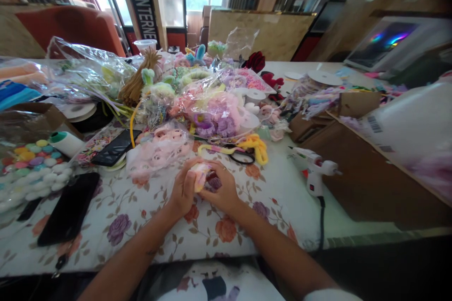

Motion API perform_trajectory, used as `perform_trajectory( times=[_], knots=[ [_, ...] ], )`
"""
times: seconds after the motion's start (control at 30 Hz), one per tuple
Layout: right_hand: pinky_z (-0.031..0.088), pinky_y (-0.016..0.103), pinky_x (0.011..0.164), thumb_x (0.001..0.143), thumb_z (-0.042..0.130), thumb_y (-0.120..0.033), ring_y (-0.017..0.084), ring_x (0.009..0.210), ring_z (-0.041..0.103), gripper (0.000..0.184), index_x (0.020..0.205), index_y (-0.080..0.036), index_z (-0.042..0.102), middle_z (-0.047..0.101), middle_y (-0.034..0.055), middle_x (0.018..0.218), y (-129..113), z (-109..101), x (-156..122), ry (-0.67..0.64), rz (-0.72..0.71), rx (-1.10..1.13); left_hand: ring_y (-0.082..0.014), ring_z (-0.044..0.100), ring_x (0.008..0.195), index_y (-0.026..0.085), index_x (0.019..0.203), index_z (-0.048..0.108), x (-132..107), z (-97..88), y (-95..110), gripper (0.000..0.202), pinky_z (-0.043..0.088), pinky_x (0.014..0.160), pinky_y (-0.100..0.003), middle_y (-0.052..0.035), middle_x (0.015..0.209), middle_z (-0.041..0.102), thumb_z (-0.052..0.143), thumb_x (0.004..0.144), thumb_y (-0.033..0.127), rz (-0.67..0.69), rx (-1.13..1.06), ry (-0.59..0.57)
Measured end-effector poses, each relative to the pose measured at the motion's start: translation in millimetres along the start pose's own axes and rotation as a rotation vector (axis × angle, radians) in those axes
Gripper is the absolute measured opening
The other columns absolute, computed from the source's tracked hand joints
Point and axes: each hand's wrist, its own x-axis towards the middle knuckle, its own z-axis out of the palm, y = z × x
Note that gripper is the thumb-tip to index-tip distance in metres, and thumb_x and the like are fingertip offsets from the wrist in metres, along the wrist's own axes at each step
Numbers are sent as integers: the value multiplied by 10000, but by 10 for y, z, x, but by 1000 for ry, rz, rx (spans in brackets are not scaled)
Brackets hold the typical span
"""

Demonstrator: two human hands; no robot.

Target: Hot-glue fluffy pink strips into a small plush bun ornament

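Observation:
My left hand (182, 193) and my right hand (221, 190) meet over the floral tablecloth (148, 216) near the table's front. Both are closed around a small pale pink and yellow craft piece (200, 175), pinched between the fingers of the two hands. Just behind them lies a clear bag of pink fabric flowers (158, 148). Black-handled scissors (243, 156) and a yellow pipe-cleaner piece (257, 146) lie a little beyond my right hand.
A white glue gun (314, 171) stands to the right with its black cord (321, 218) trailing forward. Two black phones (68, 214) (115, 148) lie at left beside a bag of coloured pompoms (31, 169). Bags of craft flowers (212, 113) crowd the middle. Cardboard boxes (367, 174) fill the right.

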Motion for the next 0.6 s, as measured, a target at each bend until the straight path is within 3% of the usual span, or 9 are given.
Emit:
perform_trajectory(
  times=[0.17, 0.3, 0.4, 0.5, 0.6],
  knots=[
    [506, 393, 874, 649, 737, -337, 241, 991, 621, 475, 1073, -224, 556, 640, 83, 1073, 15, -18, 7, 18, -8, 8, -231, 531, 1061, 204, 1013, 703, -2, -5, 8, 235, 341, 991, -278, -54, 1049, 655, 610, 826, 314, -58, -18, -4],
    [504, 391, 870, 622, 750, -304, 237, 966, 619, 450, 1032, -212, 586, 649, 76, 1044, 14, -22, 36, 26, 76, 66, -229, 529, 1088, 207, 1059, 681, 31, -28, -15, 335, 345, 994, -272, -53, 1115, 645, 575, 838, 435, -52, -24, -63],
    [525, 353, 787, 597, 762, -310, 218, 899, 624, 428, 982, -203, 607, 652, 61, 1010, 18, -29, 67, -24, 267, 229, -251, 530, 1117, 189, 1067, 681, 69, -42, -13, 413, 376, 976, -287, -74, 1085, 660, 566, 824, 501, -76, -97, -22],
    [518, 278, 617, 609, 764, -362, 168, 718, 620, 381, 915, -187, 620, 656, 29, 856, 27, -38, 97, -105, 542, 537, -228, 560, 1061, 213, 1008, 705, 96, -50, 28, 286, 411, 916, -267, -55, 1029, 670, 613, 821, 408, -95, 1, 155],
    [481, 249, 516, 623, 762, -410, 142, 587, 588, 381, 886, -171, 627, 637, 8, 722, 23, -45, 114, -150, 738, 762, -221, 554, 1067, 226, 956, 723, 85, -49, 87, 185, 396, 957, -280, -61, 1053, 652, 631, 816, 305, 50, 153, 224]
  ],
)
